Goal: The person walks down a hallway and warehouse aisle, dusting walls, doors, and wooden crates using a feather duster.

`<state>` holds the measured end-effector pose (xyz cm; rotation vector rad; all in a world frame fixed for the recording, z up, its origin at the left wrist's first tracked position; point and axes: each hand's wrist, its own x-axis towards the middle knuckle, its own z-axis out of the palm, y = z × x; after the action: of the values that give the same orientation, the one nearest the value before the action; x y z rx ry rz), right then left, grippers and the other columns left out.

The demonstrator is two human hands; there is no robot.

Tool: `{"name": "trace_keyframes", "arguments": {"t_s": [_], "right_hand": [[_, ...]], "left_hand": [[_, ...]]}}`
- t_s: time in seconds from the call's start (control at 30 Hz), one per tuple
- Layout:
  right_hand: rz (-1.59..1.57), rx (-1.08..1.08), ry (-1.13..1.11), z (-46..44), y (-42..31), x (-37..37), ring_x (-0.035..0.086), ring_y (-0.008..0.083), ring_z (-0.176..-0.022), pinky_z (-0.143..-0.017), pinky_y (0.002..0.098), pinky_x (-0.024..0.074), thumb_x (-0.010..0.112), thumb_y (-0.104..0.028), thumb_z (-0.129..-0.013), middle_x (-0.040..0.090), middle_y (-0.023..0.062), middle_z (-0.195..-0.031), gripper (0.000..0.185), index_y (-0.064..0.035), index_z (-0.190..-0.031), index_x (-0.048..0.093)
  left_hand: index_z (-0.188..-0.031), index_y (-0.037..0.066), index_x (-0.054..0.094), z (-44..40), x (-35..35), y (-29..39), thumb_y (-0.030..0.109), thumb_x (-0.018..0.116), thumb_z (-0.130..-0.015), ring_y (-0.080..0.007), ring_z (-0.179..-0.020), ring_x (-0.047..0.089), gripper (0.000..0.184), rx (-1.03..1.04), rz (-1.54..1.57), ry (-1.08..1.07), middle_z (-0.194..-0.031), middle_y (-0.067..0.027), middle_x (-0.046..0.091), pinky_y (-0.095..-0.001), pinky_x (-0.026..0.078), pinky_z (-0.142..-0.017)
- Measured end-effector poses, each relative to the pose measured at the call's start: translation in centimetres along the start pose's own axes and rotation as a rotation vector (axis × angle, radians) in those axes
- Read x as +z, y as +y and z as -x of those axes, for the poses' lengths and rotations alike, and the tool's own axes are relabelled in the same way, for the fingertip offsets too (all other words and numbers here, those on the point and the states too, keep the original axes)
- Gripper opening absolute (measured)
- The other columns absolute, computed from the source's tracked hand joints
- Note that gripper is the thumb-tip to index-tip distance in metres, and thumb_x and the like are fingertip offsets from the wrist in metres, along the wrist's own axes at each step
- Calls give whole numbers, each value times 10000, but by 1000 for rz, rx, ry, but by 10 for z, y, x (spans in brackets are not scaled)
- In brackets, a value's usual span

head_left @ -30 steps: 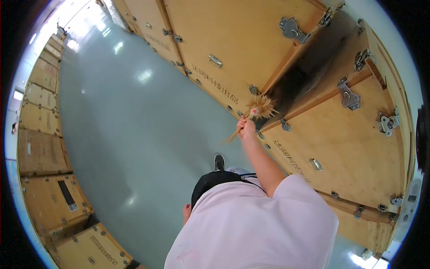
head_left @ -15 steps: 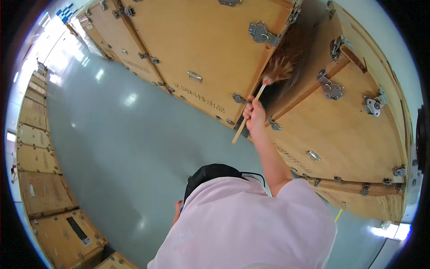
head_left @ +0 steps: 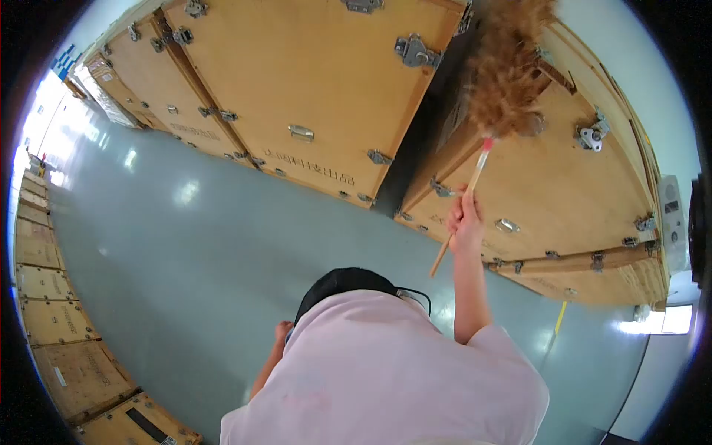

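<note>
My right hand (head_left: 466,220) is closed around the thin wooden handle of a feather duster (head_left: 508,85). Its fluffy brown feathers, a little blurred, point up and away from me, in front of the right-hand wooden crate (head_left: 593,196). A red band sits where the feathers meet the stick, and the bare end of the handle sticks out below my fist. Low beside my body is my left hand (head_left: 282,332); its fingers are too small and partly hidden to make out.
Another large wooden crate (head_left: 297,81) with metal latches stands left of a dark narrow gap. More crates (head_left: 81,374) line the far left side. Grey shiny floor (head_left: 185,245) runs between the rows, with a yellow strip (head_left: 560,317) at the right.
My right hand has moved right with the duster. The feathers have come out of the gap between the crates and now show in front of the right-hand crate.
</note>
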<state>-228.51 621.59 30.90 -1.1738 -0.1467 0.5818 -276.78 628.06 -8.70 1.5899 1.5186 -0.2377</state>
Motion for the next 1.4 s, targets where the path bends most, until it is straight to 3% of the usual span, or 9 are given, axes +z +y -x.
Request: {"name": "trace_keyframes", "arguments": {"t_s": [0.1,0.5,0.67,0.9,0.97,1.07,1.2,1.27,1.4], "right_hand": [[44,-72,-63,10,8,0,225,20,-352,-295,155,166,383,-250,-823,305,-47,-498,190,-87,-889,456],[-246,510,164,-18,209,-36,236,50,-371,-315,176,185,384,-220,-820,290,-38,-489,186,-55,-805,468],[-822,895,187,-35,234,-26,247,57,-374,-314,176,230,322,-191,-834,295,-25,-500,209,-4,-837,415],[-698,860,-90,-5,229,45,305,74,-406,-367,185,308,272,-188,-839,311,-1,-509,230,-2,-815,405],[-741,1007,13,0,226,73,339,92,-429,-390,194,326,277,-187,-834,346,22,-533,225,-5,-806,405],[-529,818,111,28,211,108,358,103,-441,-386,202,338,337,-163,-816,377,43,-551,174,-2,-801,404],[-503,941,45,42,188,113,351,89,-420,-370,190,337,406,-140,-794,392,21,-550,131,-10,-797,406],[-787,1554,-75,46,150,109,341,68,-390,-335,170,315,444,-129,-781,388,-16,-539,122,-17,-821,415],[-304,1390,-640,41,98,95,349,52,-374,-307,160,286,435,-151,-792,383,-44,-529,146,-17,-850,422]], "left_hand": [[-789,30,582,2,-9,2,254,600,-634,-188,-677,563,273,-9,25,-19,-737,-101,590,-298,427,-614],[-785,35,589,14,-15,-52,256,578,-645,-179,-665,564,262,-73,254,10,-722,-102,591,-289,429,-602],[-795,36,589,30,-12,-70,274,581,-647,-180,-660,563,280,-120,288,66,-729,-113,589,-289,427,-594],[-797,26,587,50,-2,-72,269,582,-655,-175,-651,559,281,-128,364,133,-720,-120,587,-287,423,-576],[-783,17,587,48,1,-70,258,583,-654,-175,-639,556,273,-106,365,133,-703,-122,585,-291,423,-567],[-761,5,587,42,7,-70,243,586,-653,-176,-622,551,261,-60,383,145,-679,-123,583,-297,423,-555],[-739,-5,587,37,13,-59,226,587,-653,-173,-598,545,247,-50,429,152,-654,-124,580,-298,423,-538],[-741,-8,582,49,1,-36,202,588,-655,-162,-571,538,227,-123,416,125,-652,-122,578,-293,424,-519],[-736,-7,581,44,6,-28,198,591,-650,-164,-567,537,223,-124,448,139,-649,-121,577,-293,423,-514]]}}
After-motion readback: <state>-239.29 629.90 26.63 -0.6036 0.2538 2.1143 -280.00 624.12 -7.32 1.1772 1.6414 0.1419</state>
